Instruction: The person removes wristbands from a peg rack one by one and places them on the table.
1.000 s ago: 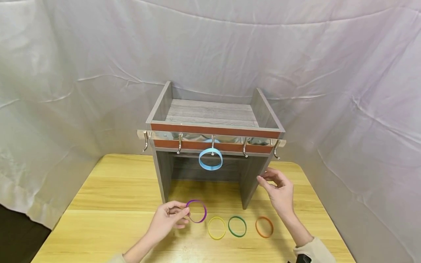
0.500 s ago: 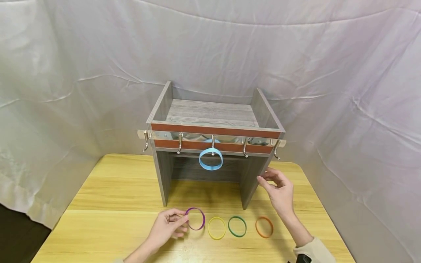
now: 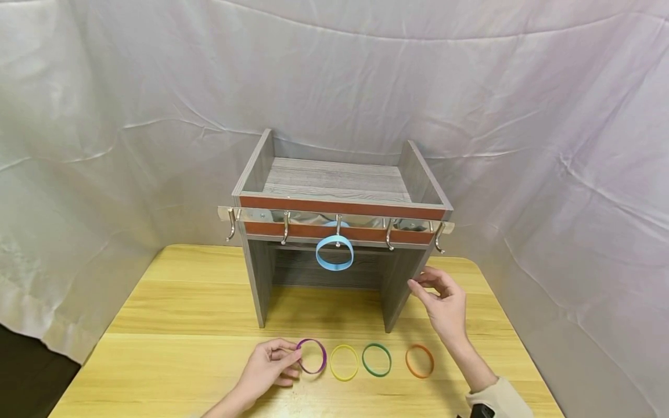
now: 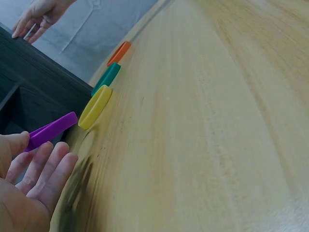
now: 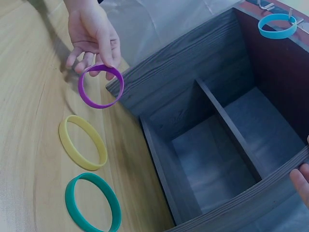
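In the head view, my left hand (image 3: 270, 366) pinches a purple silicone wristband (image 4: 54, 131) by its left side, between thumb and fingers, low over the table. A yellow wristband (image 4: 95, 107) lies just right of it. Farther right come a green wristband (image 4: 106, 79) and an orange wristband (image 4: 119, 53). My right hand (image 3: 444, 305) holds the front edge of the right side panel of a grey wooden shelf (image 3: 334, 177), thumb and fingertips on either side of the edge. A light blue wristband (image 3: 335, 267) hangs from the middle hook of the shelf's rail.
A metal rail (image 3: 308, 218) with several hooks runs across the shelf's front, over a red-brown strip (image 3: 345, 204). The wooden table (image 3: 172, 307) carries everything. Grey cloth (image 3: 334, 87) encloses the back and sides.
My left hand has lowered the purple wristband toward the table, to the level of the yellow one. My right hand has stayed at the panel.
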Demonstrator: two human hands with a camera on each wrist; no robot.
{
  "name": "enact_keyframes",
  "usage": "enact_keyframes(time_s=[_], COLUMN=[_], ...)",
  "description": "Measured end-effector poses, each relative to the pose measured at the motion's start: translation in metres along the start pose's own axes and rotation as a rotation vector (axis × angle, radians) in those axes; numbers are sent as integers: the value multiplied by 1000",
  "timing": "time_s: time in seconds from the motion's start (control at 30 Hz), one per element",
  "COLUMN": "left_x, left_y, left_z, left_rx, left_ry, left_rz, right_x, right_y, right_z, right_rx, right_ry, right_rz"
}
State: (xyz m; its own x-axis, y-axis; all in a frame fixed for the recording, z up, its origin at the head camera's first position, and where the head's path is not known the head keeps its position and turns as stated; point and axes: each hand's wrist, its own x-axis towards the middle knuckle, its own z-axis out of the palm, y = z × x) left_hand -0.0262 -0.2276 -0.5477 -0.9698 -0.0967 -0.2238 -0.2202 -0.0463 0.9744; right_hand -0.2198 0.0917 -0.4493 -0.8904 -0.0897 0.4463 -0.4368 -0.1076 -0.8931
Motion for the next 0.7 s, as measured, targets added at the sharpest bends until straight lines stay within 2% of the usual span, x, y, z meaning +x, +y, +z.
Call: enact_keyframes(time_s=[0.7], left_x=[0], left_y=[-8], left_z=[-1], left_rx=[-12], left_ry=[-32], left_rz=[-34], right_x=[0], right_y=[-1], right_z=[1], right_rx=[2], right_ry=[-1], right_rz=[3])
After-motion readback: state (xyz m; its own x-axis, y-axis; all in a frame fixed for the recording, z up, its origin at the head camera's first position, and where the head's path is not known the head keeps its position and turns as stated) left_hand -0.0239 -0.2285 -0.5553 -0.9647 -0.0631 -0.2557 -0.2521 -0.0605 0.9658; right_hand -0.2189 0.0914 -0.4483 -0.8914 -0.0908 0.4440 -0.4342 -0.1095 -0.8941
